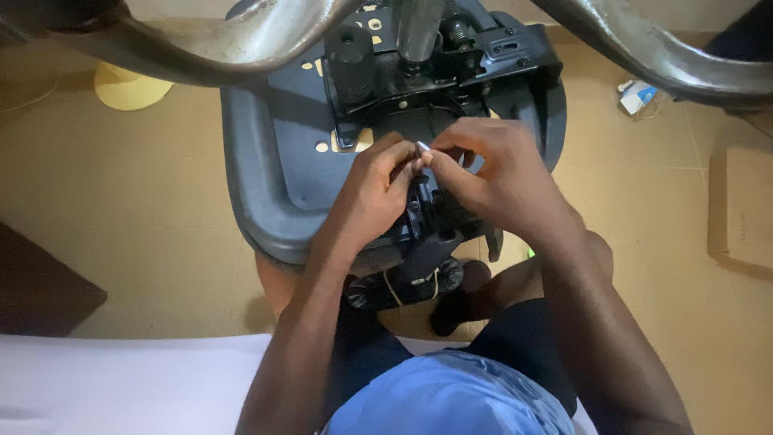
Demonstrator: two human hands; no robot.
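Upturned office chair, both hands busy at the mechanism under its seat
The dark seat shell [266, 177] lies underside up on the tan floor [145, 209], chrome base legs [201, 48] arching above; at the black tilt mechanism [423, 205], left hand [374, 189] and right hand [499, 173] pinch one small pale fastener [422, 146] together – seemingly a fitting step, calling for fine alignment next

Left hand [378, 181] and right hand [491, 165] meet fingertip to fingertip, fingers pinched; forearms converge upward, wrists slightly bent.
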